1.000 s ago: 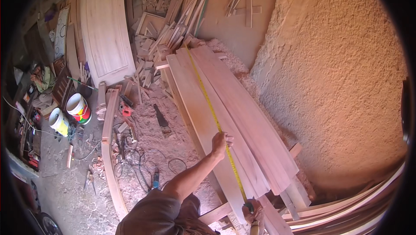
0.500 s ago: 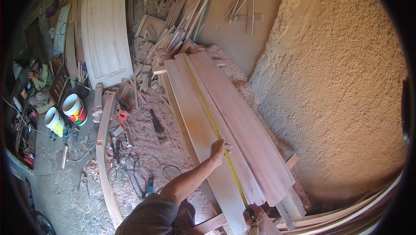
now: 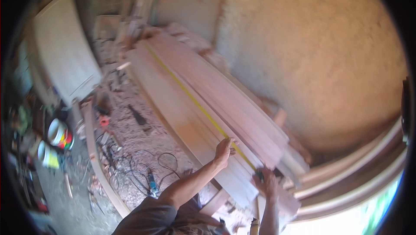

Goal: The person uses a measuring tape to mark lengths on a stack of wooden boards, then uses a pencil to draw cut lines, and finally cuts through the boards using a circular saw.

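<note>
Looking down from the head view, I see the left hand [image 3: 224, 149] pressing its fingers on the yellow tape measure [image 3: 190, 96], which lies along the top plank of the stack of planks [image 3: 208, 118]. The right hand [image 3: 266, 182] is closed around the tape case at the near end. I think the tape may slide sideways if the pressing fingers lift. Open room is small: the rough wall [image 3: 312, 61] is just beside the stack, and cables [image 3: 143, 170] lie on the floor at left.
</note>
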`<state>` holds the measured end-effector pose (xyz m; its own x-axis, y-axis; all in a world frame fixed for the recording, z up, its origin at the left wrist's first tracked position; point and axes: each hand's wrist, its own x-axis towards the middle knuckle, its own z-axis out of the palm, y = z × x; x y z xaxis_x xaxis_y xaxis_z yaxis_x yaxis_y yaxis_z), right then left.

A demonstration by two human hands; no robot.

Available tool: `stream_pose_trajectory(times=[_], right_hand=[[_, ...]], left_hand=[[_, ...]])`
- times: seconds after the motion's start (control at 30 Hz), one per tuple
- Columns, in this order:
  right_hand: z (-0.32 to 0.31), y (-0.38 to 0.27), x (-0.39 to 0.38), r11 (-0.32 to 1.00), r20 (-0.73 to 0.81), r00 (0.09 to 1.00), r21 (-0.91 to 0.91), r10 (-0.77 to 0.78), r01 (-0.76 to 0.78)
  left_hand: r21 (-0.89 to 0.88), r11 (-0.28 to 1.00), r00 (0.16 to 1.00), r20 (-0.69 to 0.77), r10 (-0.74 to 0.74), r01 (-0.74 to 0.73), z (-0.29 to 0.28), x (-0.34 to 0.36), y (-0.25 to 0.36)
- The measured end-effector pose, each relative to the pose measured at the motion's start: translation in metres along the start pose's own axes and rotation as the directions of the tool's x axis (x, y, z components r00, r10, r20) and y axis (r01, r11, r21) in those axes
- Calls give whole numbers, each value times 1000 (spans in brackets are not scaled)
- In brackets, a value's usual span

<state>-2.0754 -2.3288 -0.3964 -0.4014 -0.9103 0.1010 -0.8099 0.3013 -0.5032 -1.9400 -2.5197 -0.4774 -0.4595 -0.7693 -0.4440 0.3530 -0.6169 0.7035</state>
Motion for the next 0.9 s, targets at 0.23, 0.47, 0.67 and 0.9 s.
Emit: stream_pose_trajectory(times=[0.23, 0.47, 0.67, 0.9], right_hand=[[-20, 41, -3, 991, -112, 991, -108, 67, -79], [-25, 51, -22, 987, -324, 946, -153, 0, -52], [4, 9, -52, 883, -420, 811, 409, 406, -230], [36, -23, -40, 849, -423, 782, 470, 457, -242]], left_hand=[[35, 931, 870, 344, -352, 363, 85, -58, -124], [-168, 859, 845, 345, -408, 483, 106, -51, -195], [-188, 793, 792, 361, -493, 580, 105, -47, -217], [-128, 818, 698, 605, -384, 561, 66, -11, -225]])
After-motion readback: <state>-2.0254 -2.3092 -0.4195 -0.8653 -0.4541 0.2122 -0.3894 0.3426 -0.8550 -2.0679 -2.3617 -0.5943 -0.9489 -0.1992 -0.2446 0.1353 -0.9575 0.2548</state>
